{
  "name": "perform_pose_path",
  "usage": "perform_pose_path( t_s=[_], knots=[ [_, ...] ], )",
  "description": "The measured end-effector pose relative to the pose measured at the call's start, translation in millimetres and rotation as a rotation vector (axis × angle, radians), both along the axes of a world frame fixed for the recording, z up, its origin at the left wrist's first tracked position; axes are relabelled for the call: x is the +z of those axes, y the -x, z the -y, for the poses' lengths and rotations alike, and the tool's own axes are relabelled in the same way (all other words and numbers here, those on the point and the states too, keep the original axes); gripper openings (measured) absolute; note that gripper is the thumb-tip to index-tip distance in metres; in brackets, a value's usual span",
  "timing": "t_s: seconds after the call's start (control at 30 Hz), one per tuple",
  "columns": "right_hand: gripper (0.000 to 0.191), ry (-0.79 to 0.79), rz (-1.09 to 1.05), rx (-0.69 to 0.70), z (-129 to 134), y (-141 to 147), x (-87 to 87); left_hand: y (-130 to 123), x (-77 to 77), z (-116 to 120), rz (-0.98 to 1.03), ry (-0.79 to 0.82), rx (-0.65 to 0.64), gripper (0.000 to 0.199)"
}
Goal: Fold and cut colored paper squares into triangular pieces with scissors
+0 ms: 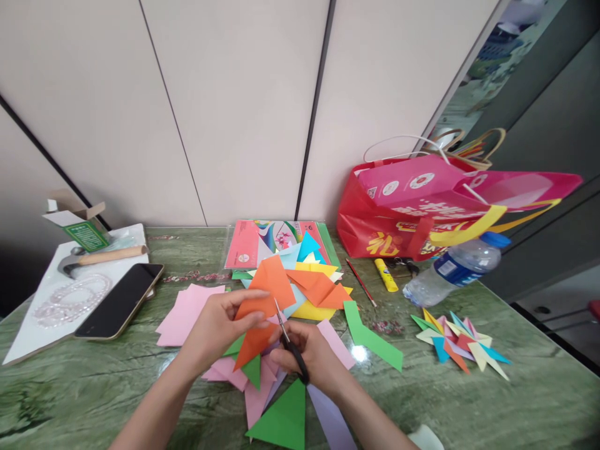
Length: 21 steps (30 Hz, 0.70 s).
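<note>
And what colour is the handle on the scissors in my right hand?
The scissors' handle is black; it shows in the head view, the only one.

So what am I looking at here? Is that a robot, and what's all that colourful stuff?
No robot here: those are a person's two bare hands. There's just one picture, from a camera worn on the person's head, looking forward and down. The left hand holds folded orange paper. The right hand holds black-handled scissors, with their blades at that paper. On the green marbled table lie pink paper, a red pencil, a smartphone and pointy, many-coloured folded-paper shapes. A plastic bottle leans by a red bag.
</note>
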State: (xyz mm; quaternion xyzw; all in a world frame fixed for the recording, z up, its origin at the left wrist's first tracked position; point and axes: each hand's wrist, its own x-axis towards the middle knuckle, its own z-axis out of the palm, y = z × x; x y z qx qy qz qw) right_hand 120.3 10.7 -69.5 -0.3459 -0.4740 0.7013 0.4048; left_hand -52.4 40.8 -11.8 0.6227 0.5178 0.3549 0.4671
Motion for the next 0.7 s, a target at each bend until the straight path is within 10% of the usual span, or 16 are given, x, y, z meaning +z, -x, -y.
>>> perform_pose_path(
  t_s=[0.7],
  knots=[
    [0.036,-0.001,0.077,-0.048,-1.3,0.3,-4.0,-1.6,3.7,1.9,0.060,0.053,-0.001,0.026]
  ],
)
